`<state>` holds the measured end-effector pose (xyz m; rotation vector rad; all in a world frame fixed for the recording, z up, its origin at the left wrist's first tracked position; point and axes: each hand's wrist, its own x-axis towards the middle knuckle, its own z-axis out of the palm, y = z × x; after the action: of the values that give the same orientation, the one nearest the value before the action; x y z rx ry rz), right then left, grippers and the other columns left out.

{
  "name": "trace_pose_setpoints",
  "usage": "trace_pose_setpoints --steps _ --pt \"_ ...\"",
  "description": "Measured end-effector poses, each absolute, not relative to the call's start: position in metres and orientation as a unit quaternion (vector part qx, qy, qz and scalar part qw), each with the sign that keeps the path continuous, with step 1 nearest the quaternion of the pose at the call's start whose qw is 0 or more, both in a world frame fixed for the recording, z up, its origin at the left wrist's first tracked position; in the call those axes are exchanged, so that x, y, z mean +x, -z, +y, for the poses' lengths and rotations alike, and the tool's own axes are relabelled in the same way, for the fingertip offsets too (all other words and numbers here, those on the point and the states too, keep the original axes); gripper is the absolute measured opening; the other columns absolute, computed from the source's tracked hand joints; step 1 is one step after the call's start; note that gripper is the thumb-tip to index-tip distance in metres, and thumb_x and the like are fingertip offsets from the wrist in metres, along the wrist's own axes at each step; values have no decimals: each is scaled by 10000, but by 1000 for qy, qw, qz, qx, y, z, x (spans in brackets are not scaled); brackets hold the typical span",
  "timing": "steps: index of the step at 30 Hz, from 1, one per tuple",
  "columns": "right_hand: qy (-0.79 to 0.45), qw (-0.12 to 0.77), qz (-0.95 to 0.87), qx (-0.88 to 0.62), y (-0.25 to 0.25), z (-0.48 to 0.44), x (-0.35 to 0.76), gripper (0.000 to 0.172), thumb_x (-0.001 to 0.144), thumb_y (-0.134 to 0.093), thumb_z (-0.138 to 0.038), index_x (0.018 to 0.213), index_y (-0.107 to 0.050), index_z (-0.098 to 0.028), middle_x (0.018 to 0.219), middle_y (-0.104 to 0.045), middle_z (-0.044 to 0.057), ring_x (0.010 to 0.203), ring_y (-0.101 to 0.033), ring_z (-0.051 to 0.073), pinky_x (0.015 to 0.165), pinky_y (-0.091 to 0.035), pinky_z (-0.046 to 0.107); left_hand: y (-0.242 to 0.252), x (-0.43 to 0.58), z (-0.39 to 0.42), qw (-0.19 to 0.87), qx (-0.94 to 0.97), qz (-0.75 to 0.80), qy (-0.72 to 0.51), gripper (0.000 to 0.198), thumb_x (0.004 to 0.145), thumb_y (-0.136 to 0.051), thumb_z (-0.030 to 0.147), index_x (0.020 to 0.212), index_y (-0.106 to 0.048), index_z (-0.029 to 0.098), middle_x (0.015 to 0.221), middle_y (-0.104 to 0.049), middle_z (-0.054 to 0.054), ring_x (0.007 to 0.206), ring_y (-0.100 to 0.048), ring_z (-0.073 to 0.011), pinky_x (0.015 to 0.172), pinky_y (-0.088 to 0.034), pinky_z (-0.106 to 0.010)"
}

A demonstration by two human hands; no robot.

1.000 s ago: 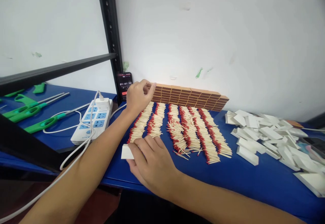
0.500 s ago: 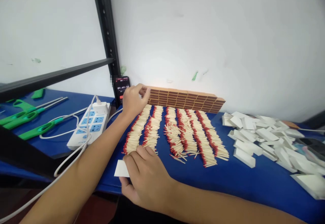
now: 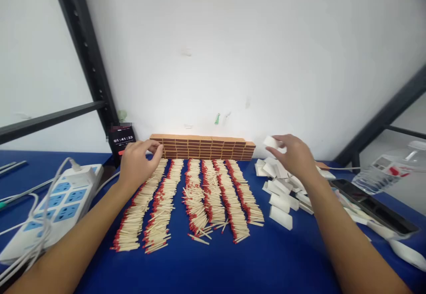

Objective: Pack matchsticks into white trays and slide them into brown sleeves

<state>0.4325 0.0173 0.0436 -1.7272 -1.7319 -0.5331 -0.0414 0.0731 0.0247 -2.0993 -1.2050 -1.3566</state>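
My left hand reaches to the left end of a low wall of stacked matchboxes. Its thumb and index finger curl towards each other there; anything between their tips is hidden. Just below it begins the leftmost of several rows of red-tipped matches laid on the blue tabletop. On the right, my right hand pinches a small white matchbox tray between thumb and fingers. It hovers over a loose pile of similar white trays, partly covered by my forearm.
At left lies a white power strip with cables, and a phone showing a timer leans by the black rack post. Another dark phone and a clear plastic bottle are at right. A white wall rises behind.
My right hand has moved from the front of the match rows to above the tray pile, a white tray in its fingers. The view has swung right; my left hand stays by the stack's left end.
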Motion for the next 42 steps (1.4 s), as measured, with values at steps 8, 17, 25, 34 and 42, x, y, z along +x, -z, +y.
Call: trace_pose_setpoints --steps 8,17,25,34,42 --pt "94 206 -524 -821 -29 1 509 356 891 -613 -482 1012 -787 -195 1021 -797 134 942 -715 332 784 -507 423 -22 -25 60 185 -790 -369 454 166 993 -599 353 920 -696 240 784 -761 -20 751 -704 -247 804 -494 -410" --pt "53 203 -582 -786 -31 37 531 362 926 -500 -330 1005 -815 -172 1103 -806 161 1005 -731 316 871 -528 396 -20 -21 57 163 -820 -340 431 116 987 -624 348 962 -700 263 811 -754 -11 761 -719 -244 805 -520 -430" --pt "54 203 -596 -775 -21 25 552 375 938 -476 -387 947 -807 -213 1027 -818 114 942 -730 283 852 -521 359 -23 -18 52 160 -826 -314 440 77 936 -649 340 959 -721 329 861 -776 2 764 -725 -279 781 -555 -497" --pt "27 157 -573 -804 -43 6 534 529 960 -474 -612 681 -702 -224 650 -694 91 677 -651 259 665 -445 365 -22 -15 51 184 -852 -271 409 17 970 -657 277 979 -672 280 855 -769 -13 746 -715 -243 776 -539 -441" --pt "-26 130 -601 -788 -53 -6 518 385 834 -632 -565 663 -650 -221 759 -734 88 697 -657 227 625 -457 331 -23 -13 49 168 -861 -268 399 54 955 -649 267 914 -682 280 834 -772 -8 731 -717 -236 755 -553 -424"
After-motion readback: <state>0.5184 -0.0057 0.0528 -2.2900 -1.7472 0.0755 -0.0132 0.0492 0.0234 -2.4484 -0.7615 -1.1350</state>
